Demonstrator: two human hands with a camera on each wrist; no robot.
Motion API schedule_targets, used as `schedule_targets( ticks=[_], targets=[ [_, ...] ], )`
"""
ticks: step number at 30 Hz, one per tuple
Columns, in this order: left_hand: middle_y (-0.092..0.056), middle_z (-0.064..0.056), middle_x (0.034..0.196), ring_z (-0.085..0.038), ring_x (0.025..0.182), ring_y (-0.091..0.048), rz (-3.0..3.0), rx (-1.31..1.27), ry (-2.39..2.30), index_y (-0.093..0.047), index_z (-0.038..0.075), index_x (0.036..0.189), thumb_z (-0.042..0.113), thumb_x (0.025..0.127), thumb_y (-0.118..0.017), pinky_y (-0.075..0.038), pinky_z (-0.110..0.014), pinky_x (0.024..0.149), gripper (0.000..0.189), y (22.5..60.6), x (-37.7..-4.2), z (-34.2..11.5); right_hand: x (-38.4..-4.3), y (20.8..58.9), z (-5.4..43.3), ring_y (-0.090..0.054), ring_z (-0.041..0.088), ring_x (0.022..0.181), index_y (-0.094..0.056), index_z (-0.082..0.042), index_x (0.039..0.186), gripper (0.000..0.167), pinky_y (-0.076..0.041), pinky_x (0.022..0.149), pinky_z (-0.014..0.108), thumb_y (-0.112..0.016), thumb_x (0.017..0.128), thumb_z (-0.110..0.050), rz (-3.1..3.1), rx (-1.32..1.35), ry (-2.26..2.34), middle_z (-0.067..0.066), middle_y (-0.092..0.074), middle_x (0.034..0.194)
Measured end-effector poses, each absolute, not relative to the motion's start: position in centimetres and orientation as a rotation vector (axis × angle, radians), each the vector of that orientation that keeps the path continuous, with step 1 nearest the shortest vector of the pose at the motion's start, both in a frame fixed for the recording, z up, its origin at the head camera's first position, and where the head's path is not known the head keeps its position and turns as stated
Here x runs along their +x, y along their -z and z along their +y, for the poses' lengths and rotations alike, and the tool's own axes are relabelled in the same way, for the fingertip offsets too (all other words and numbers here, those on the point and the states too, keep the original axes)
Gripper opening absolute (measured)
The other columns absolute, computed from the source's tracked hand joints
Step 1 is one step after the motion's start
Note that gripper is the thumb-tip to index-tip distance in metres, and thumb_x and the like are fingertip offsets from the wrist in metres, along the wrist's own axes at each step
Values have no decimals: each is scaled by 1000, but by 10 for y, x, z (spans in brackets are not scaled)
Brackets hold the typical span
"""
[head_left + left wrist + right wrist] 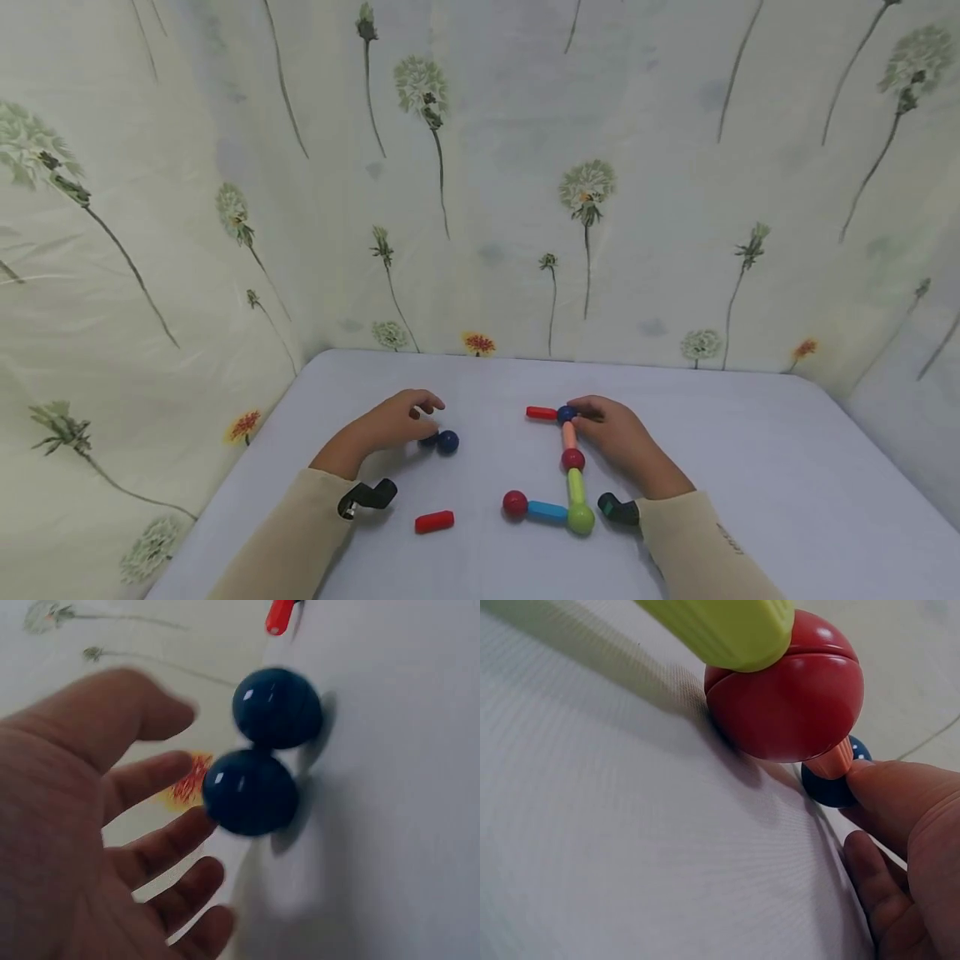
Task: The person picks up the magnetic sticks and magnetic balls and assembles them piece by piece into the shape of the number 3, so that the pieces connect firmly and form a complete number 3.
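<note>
A joined chain of rods and balls lies on the table: a red rod (542, 412), a dark blue ball (566, 414), an orange rod (569, 435), a red ball (573, 460), a lime rod (575, 486), a lime ball (581, 519), a light blue rod (547, 511) and another red ball (514, 504). My right hand (618, 435) pinches the dark blue ball between thumb and fingers at the chain's far end. My left hand (396, 421) hovers, fingers spread, beside two dark blue balls (250, 793) that sit side by side.
A loose red rod (434, 522) lies on the white table (480, 567), nearer than the two blue balls. Behind and to the left, a flower-printed cloth (495, 167) rises from the table's edges.
</note>
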State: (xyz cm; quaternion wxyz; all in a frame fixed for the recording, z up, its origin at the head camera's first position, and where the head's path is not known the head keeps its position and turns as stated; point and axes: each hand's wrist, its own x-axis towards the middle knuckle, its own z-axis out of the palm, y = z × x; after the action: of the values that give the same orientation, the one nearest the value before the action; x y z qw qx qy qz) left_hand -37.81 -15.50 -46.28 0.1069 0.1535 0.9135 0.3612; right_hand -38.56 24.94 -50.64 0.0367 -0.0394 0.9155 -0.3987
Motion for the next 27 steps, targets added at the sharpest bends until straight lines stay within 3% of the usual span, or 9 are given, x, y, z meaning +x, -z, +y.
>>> schedule_targets(
  ticks=[4,8,16,27],
  targets=[
    [-62,-5,139,-27,128,-57,2598,464,-1076,-62,24,140,26,92,-78,-52,-50,104,50,468,-374,-171,-385,505,250,-53,35,140,-65,-26,139,38,-43,111,63,-67,102,-36,2821,-115,1213,6,-64,143],
    [-63,-3,138,-27,131,-57,2590,467,-1074,-61,26,141,27,90,-82,-51,-51,107,55,473,-371,-177,-385,505,250,-54,34,138,-64,-25,140,39,-45,111,62,-67,102,-37,2830,-124,1200,6,-65,141],
    [-64,1,133,-24,125,-57,2625,461,-1082,-65,32,137,27,90,-83,-50,-50,109,50,483,-369,-180,-384,507,247,-55,34,137,-64,-25,140,40,-45,110,62,-67,102,-38,2808,-117,1225,5,-65,142],
    [-64,3,131,-24,124,-59,2693,478,-1073,-67,30,125,22,92,-81,-48,-52,109,37,487,-366,-175,-386,509,249,-53,34,139,-65,-27,139,38,-43,111,63,-67,102,-38,2808,-113,1226,4,-64,143]
  ],
)
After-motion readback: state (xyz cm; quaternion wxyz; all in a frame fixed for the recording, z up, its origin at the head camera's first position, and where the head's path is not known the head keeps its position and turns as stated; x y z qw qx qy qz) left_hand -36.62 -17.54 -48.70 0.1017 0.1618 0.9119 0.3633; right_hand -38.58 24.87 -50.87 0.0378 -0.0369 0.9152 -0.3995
